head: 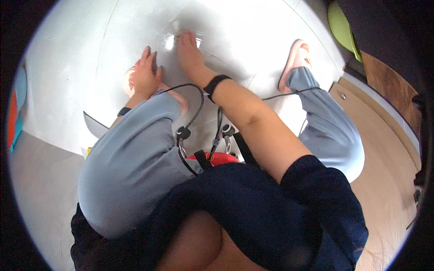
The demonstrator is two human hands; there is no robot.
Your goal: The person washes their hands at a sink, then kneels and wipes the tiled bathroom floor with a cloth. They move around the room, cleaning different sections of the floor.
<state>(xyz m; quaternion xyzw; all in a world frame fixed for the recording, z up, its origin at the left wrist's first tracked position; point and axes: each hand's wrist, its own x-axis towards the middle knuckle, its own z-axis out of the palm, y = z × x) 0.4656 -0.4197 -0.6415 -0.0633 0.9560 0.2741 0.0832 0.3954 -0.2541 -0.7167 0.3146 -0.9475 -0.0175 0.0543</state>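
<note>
My left hand (145,76) lies over the pink slipper (129,81) on my left foot, its fingers somewhat spread and nothing seen in them. Farther forward and to the right, my right hand (190,50) reaches down to the glossy pale floor (135,27), fingers close together. A small whitish blurred thing (176,27) shows by its fingertips; whether the fingers grip it I cannot tell. Black bands circle both wrists.
A black cable (202,101) loops between my legs, near metal clips and a red item (222,158). My other pink slipper (295,62) stands at right, beside a light brown cabinet or panel (376,149). A green object (342,32) is at upper right.
</note>
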